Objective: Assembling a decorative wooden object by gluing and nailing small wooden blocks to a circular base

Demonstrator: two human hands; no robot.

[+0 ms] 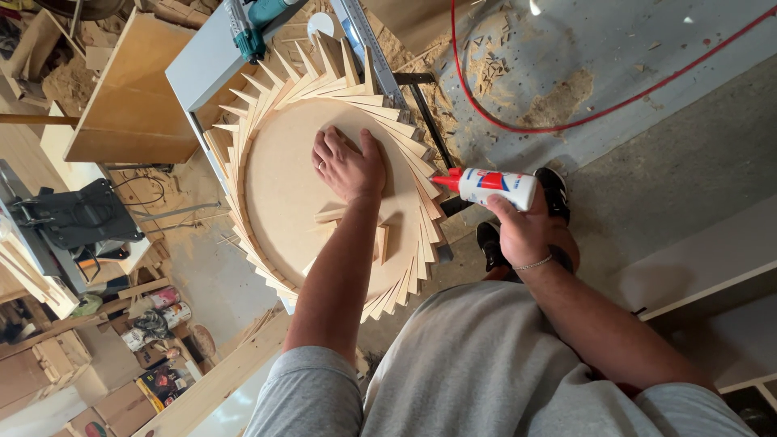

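Round board pinned flat, glue bottle held off its rim.

The left hand (350, 166) is laid palm-down, fingers spread, on the round wooden disc (283, 194), which is ringed by fanned wooden slats (405, 154) overhanging the grey table (198, 69). The white glue bottle (490, 186) is gripped in the closed right hand (526, 231), red nozzle just beside the slat tips. Open concrete floor (672, 178) is seen right of the edge.

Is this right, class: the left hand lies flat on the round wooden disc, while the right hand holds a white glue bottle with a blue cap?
Not quite. The head view shows the glue bottle in the right hand has a red cap, not blue. The rest stands: the left hand lies flat on the round wooden disc.
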